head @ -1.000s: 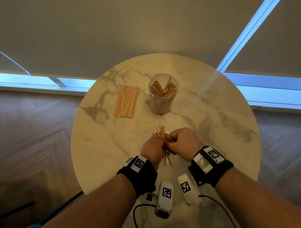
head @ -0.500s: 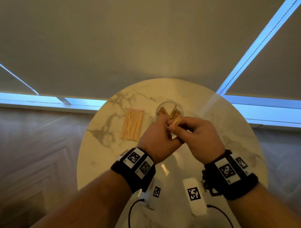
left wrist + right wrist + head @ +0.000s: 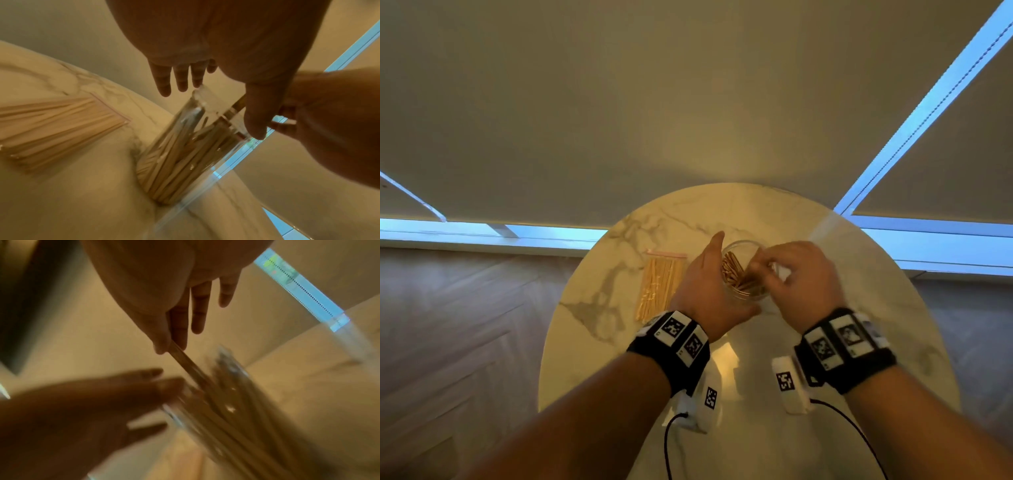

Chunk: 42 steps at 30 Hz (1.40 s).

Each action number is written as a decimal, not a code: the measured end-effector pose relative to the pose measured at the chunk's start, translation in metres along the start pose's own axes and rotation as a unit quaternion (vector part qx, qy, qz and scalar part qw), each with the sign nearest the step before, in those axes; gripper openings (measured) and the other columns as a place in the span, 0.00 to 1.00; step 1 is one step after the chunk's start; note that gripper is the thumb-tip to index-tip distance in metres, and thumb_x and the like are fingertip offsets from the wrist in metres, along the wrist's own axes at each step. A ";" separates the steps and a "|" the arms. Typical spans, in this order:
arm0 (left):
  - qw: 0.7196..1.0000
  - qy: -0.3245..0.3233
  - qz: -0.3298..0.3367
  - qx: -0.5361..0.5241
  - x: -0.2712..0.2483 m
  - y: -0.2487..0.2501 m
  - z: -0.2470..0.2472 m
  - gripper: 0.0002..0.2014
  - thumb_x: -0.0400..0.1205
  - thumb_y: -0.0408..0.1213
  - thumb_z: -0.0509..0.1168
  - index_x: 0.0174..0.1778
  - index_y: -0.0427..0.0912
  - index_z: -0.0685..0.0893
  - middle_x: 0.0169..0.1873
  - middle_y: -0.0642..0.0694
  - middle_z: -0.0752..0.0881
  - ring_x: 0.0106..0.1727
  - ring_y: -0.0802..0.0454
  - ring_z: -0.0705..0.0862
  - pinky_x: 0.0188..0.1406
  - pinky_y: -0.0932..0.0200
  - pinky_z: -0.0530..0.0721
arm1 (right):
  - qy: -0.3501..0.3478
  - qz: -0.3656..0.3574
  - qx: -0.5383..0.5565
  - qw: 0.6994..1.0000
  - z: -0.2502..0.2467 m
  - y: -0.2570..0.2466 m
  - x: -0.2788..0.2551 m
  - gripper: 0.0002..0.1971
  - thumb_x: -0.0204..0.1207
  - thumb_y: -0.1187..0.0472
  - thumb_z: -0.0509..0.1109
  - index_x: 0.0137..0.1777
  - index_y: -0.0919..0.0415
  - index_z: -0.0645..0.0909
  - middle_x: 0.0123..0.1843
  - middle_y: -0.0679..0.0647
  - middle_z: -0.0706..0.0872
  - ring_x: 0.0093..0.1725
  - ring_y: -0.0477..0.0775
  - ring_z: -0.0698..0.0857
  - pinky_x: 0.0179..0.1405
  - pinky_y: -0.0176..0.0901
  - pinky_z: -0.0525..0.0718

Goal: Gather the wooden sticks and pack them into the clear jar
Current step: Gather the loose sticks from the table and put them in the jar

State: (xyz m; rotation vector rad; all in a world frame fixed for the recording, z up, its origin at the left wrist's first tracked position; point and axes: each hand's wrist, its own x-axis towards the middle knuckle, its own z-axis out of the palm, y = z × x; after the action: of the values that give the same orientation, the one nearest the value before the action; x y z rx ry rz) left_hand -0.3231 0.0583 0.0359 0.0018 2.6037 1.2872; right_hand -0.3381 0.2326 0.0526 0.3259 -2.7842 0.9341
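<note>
The clear jar stands at the back of the round marble table, holding several wooden sticks. My right hand is over the jar mouth. Its thumb and forefinger pinch a few sticks whose lower ends reach into the jar. My left hand lies against the jar's left side, fingers straight by the rim, thumb toward the near side. Left of the jar lies a clear zip bag of more sticks, also seen in the left wrist view.
Two white tagged boxes with black cables lie on the near part of the table. Drawn blinds hang right behind the table's far edge. Wooden floor shows on both sides.
Both hands carried the bundle from the table's middle up to the jar. The left hand let go and opened beside the jar; the right hand now holds the sticks alone over the mouth.
</note>
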 end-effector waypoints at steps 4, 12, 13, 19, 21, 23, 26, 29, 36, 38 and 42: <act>0.999 -0.014 -0.004 -0.042 0.007 -0.012 0.003 0.52 0.68 0.54 0.81 0.86 0.57 0.61 0.76 0.53 0.79 0.72 0.53 0.82 0.71 0.55 0.82 | -0.033 -0.036 -0.125 0.991 0.010 0.015 -0.009 0.27 0.79 0.42 0.69 0.72 0.56 0.83 0.72 0.55 0.81 0.71 0.60 0.77 0.74 0.58 0.76; 0.998 -0.028 -0.009 -0.057 0.010 -0.029 0.003 0.47 0.70 0.49 0.78 0.82 0.68 0.60 0.65 0.55 0.88 0.62 0.53 0.88 0.66 0.47 0.86 | -0.224 -0.138 -0.235 0.936 0.021 0.001 -0.012 0.38 0.88 0.33 0.40 0.79 0.55 0.77 0.77 0.52 0.83 0.82 0.56 0.75 0.87 0.67 0.54; 0.998 -0.030 -0.010 -0.056 0.011 -0.030 0.002 0.46 0.71 0.49 0.78 0.82 0.68 0.59 0.65 0.55 0.88 0.62 0.53 0.88 0.66 0.47 0.86 | -0.215 -0.158 -0.226 0.937 0.017 -0.002 -0.008 0.37 0.88 0.33 0.41 0.76 0.54 0.81 0.73 0.51 0.87 0.79 0.55 0.79 0.86 0.70 0.56; 0.998 -0.024 -0.006 -0.059 0.011 -0.034 0.006 0.47 0.72 0.47 0.78 0.83 0.67 0.58 0.70 0.56 0.85 0.65 0.55 0.87 0.67 0.49 0.86 | -0.335 -0.195 -0.261 0.884 0.011 0.001 0.020 0.46 0.80 0.26 0.27 0.83 0.45 0.72 0.86 0.45 0.71 0.86 0.53 0.68 0.86 0.72 0.49; 0.998 -0.022 -0.006 -0.052 0.012 -0.034 0.007 0.46 0.72 0.48 0.77 0.82 0.69 0.58 0.67 0.56 0.87 0.63 0.53 0.88 0.65 0.47 0.87 | -0.340 -0.195 -0.306 0.868 0.008 -0.002 0.023 0.46 0.79 0.26 0.27 0.82 0.45 0.73 0.82 0.46 0.76 0.78 0.55 0.77 0.86 0.69 0.52; 0.998 -0.025 -0.007 -0.055 0.012 -0.033 0.007 0.45 0.72 0.52 0.76 0.82 0.68 0.58 0.64 0.55 0.88 0.59 0.52 0.89 0.62 0.46 0.88 | -0.286 -0.194 -0.326 0.880 0.005 -0.010 0.022 0.45 0.81 0.26 0.32 0.68 0.48 0.85 0.65 0.48 0.86 0.65 0.56 0.83 0.84 0.66 0.60; 0.998 -0.030 0.002 -0.056 0.010 -0.032 0.006 0.43 0.73 0.54 0.74 0.82 0.66 0.59 0.64 0.52 0.87 0.59 0.50 0.89 0.62 0.46 0.88 | -0.264 -0.224 -0.291 0.892 0.006 -0.016 0.018 0.43 0.83 0.27 0.35 0.65 0.50 0.87 0.64 0.48 0.88 0.69 0.55 0.83 0.83 0.66 0.65; 0.998 -0.030 0.004 -0.057 0.010 -0.033 0.004 0.45 0.73 0.51 0.76 0.83 0.64 0.59 0.68 0.53 0.86 0.63 0.52 0.87 0.65 0.50 0.86 | -0.350 -0.208 -0.289 0.866 0.010 -0.009 0.023 0.51 0.77 0.24 0.25 0.85 0.50 0.70 0.85 0.46 0.74 0.88 0.51 0.64 0.87 0.67 0.51; 0.999 -0.023 -0.004 -0.044 0.011 -0.034 0.007 0.44 0.72 0.47 0.76 0.81 0.63 0.60 0.64 0.54 0.87 0.60 0.52 0.88 0.62 0.48 0.87 | -0.290 -0.149 -0.352 0.877 0.011 -0.019 0.025 0.37 0.81 0.29 0.40 0.66 0.46 0.87 0.65 0.46 0.86 0.69 0.53 0.82 0.85 0.63 0.58; 0.999 -0.027 -0.005 -0.044 0.011 -0.036 0.007 0.45 0.71 0.44 0.75 0.82 0.65 0.59 0.66 0.54 0.86 0.61 0.52 0.88 0.64 0.48 0.87 | -0.297 -0.164 -0.308 0.889 0.014 -0.017 0.020 0.39 0.83 0.30 0.36 0.76 0.47 0.80 0.77 0.46 0.81 0.79 0.52 0.76 0.87 0.66 0.55; 0.999 -0.028 -0.008 -0.039 0.013 -0.038 0.007 0.46 0.71 0.44 0.77 0.81 0.65 0.59 0.65 0.55 0.87 0.61 0.53 0.88 0.62 0.48 0.88 | -0.376 -0.079 -0.322 0.866 0.019 -0.014 0.018 0.51 0.72 0.25 0.20 0.87 0.43 0.64 0.89 0.42 0.65 0.89 0.47 0.57 0.87 0.72 0.41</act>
State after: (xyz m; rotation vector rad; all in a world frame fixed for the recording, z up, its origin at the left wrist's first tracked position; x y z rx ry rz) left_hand -0.3303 0.0421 -0.0009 0.0034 2.5008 1.3631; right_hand -0.3539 0.2076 0.0501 0.9386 -3.4304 -0.2843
